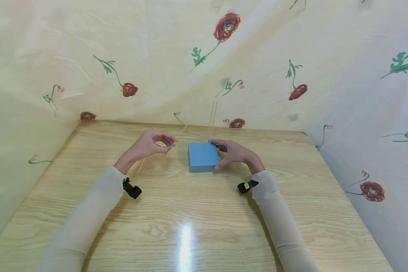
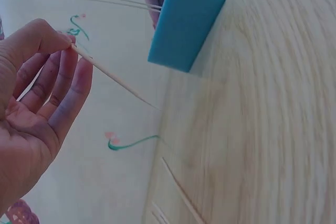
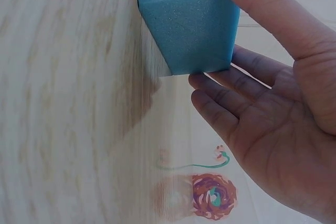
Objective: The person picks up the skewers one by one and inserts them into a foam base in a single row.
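My left hand point(image 1: 153, 143) pinches a thin wooden skewer point(image 2: 118, 81) between thumb and fingertips, left of a blue foam block point(image 1: 201, 155). In the left wrist view the skewer's pointed end slants away from the fingers, apart from the block. The block lies flat on the table, and two upright skewers point(image 1: 211, 122) stand up from near its far right corner. My right hand point(image 1: 237, 152) holds the block from the right, thumb at the near corner and fingers around the far side. The right wrist view shows the thumb point(image 3: 268, 6) against the block.
Several loose skewers point(image 1: 138, 169) lie on the table beneath the left wrist; one loose skewer point(image 2: 181, 190) shows its tip in the left wrist view. The wood-grain table point(image 1: 176, 200) ends at a flowered cloth point(image 1: 163, 75) hanging along the back and sides.
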Available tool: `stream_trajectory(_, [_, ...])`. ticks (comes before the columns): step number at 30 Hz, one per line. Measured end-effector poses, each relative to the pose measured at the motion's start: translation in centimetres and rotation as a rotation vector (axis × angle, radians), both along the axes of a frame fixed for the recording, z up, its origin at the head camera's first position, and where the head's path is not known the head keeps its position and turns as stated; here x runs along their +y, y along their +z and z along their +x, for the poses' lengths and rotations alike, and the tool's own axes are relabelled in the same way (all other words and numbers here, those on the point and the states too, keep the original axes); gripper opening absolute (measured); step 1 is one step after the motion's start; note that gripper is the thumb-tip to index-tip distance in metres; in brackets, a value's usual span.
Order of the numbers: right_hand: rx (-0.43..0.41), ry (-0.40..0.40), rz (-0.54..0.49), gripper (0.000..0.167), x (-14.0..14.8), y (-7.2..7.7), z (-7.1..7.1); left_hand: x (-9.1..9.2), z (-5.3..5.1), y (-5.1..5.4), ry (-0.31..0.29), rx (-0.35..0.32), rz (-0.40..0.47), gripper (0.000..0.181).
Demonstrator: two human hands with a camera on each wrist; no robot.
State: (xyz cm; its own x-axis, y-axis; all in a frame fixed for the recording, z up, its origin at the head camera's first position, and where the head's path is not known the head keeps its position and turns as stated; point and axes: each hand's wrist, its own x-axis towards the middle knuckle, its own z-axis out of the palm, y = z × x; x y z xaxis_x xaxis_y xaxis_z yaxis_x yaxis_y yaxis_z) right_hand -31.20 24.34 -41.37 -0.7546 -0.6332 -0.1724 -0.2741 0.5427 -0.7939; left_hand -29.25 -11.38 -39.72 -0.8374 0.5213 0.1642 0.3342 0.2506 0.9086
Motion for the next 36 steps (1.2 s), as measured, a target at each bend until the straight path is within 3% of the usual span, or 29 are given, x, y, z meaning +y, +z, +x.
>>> stream_trajectory(9, [0.009, 0.005, 0.02, 0.108, -0.2, 0.7, -0.5, 2.4, -0.5, 1.0, 0.042, 0.072, 0.157, 0.025])
stream_trajectory(14, [0.008, 0.001, 0.036, 0.109, -0.2, 1.0, -0.8, 3.7, -0.5, 1.4, 0.059, 0.078, 0.271, 0.025])
stream_trajectory(23, [0.005, 0.005, 0.032, 0.108, 0.0, 0.5, -0.3, 6.2, -0.7, 0.8, 0.076, 0.055, 0.501, 0.024])
stream_trajectory(28, [-0.015, -0.004, 0.024, 0.107, 0.1, 0.2, 0.1, 7.5, -1.1, 0.5, 0.088, 0.054, 0.544, 0.023])
stream_trajectory(36, [0.003, -0.007, 0.023, 0.109, -0.1, 0.2, 0.0, 8.7, -1.9, 0.6, 0.126, 0.048, 0.526, 0.023])
